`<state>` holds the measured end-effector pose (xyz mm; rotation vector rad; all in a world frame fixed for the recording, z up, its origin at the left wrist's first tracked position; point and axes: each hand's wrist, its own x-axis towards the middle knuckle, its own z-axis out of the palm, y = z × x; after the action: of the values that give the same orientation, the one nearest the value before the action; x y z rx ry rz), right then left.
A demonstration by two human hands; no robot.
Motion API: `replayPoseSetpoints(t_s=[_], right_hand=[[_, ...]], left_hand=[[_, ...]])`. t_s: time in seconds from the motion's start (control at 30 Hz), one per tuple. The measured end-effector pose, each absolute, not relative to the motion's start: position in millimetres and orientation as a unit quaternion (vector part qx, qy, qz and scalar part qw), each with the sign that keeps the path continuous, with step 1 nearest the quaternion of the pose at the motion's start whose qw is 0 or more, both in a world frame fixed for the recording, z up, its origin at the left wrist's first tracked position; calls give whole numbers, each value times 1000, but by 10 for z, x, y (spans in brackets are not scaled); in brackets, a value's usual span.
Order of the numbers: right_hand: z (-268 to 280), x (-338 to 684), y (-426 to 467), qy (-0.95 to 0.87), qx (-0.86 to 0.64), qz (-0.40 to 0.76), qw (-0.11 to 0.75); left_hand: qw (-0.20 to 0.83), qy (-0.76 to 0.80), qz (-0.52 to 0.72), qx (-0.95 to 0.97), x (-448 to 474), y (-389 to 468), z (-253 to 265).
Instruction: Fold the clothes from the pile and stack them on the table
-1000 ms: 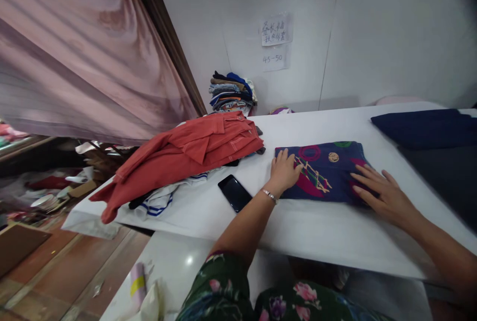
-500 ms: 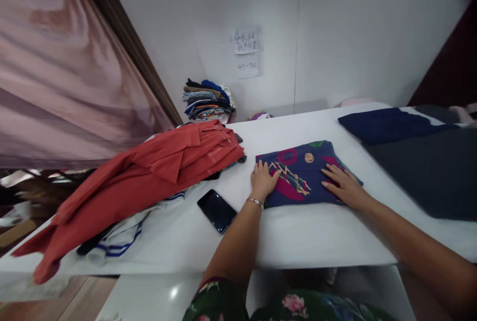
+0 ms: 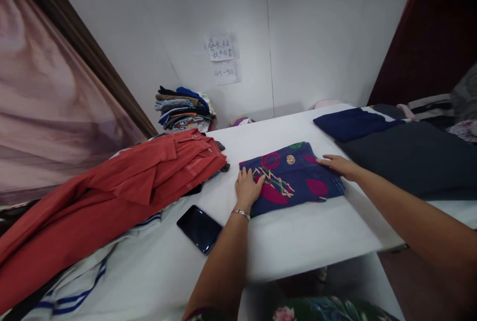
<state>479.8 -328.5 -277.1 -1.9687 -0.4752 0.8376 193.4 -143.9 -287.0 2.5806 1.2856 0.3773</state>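
A folded navy garment [image 3: 294,174] with magenta, green and tan patterns lies flat on the white table [image 3: 298,241]. My left hand [image 3: 249,188] rests on its left edge, fingers spread, a bracelet at the wrist. At the garment's upper right edge is my right hand [image 3: 337,164], its fingers stretched out; whether they touch the cloth I cannot tell. A black phone [image 3: 199,229] lies beside my left forearm.
Red clothing [image 3: 141,177] lies over other clothes along the table's left side. A stack of folded clothes [image 3: 184,110] stands at the back. Dark grey cloth [image 3: 410,157] and navy cloth [image 3: 354,122] lie to the right. Paper notes [image 3: 223,57] hang on the wall.
My right hand has moved off the top of the garment to its upper right edge. My left hand stays on the left edge. The view has turned to the right.
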Motion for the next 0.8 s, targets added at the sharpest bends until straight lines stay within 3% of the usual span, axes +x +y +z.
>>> replayPoseSetpoints(t_s=[0.13, 0.27, 0.6, 0.8], right_hand=[[-2671, 4727, -3323, -161, -662, 511, 524], [-2640, 4675, -3391, -102, -590, 571, 561], [-2612, 4534, -3351, -205, -522, 549, 620], [-2567, 4502, -3324, -240, -502, 523, 646]], left_hand=[[110, 441, 122, 882, 1936, -1429, -2866], [102, 437, 124, 885, 1938, -1400, -2882], [101, 423, 142, 890, 1952, -1279, -2935], [234, 468, 227, 822, 1895, -1160, -2890]])
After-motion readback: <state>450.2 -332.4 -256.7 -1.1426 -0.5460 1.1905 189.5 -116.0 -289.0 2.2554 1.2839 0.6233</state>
